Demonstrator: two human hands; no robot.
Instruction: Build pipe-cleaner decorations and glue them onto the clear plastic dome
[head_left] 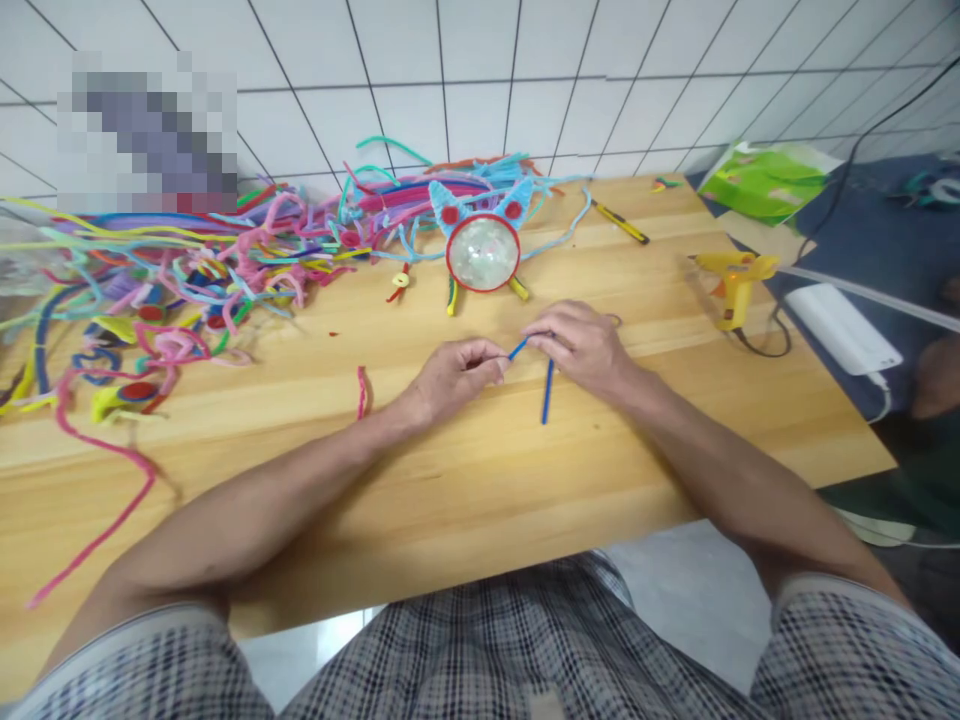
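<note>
Between my two hands runs a blue pipe cleaner [517,349], with a longer blue length hanging below my right hand. The fingertips of my left hand [463,372] pinch one end of it. My right hand [576,345] is closed on it a little further along, fingers bent over the top. Just behind my hands stands a round clear piece [484,254] with a red rim, light blue pointed ears with red dots, and yellow legs. A short red pipe cleaner piece [362,392] lies on the table left of my left hand.
Tangled coloured pipe cleaners [247,250] are heaped along the wall at the left. A yellow utility knife [621,221] lies at the back. On the right are a yellow glue gun [735,284], a white power strip [844,328] and a green packet [769,182]. The wooden table [450,520] ends before my body.
</note>
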